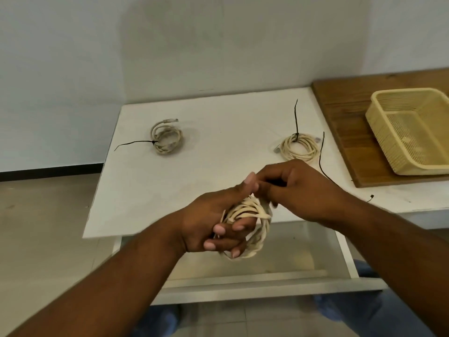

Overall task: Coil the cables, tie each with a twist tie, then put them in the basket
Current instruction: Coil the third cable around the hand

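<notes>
I count one white table (pixel 218 113); one basket (pixel 379 132) right of it; three cable coils: left coil (pixel 167 138) and right coil (pixel 300 147) tied on it, third coil (pixel 260 229) gripped by the left hand (pixel 213 222) over its front edge. The right hand (pixel 298 188) pinches one black twist tie (pixel 321 154), its end hidden.

**Soft light, bent edges**

We see soft, even light, its source out of view. The white desk (pixel 218 113) is brightest; the wall (pixel 170 45) reads greyer. A faint shadow lies just right of the far-left tied coil (pixel 167 138). We find the left grip (pixel 209 220) and right grip (pixel 303 190) slightly smeared. Desk edges bow, and the forearms (pixel 109 288) stretch toward the lower corners.
</notes>
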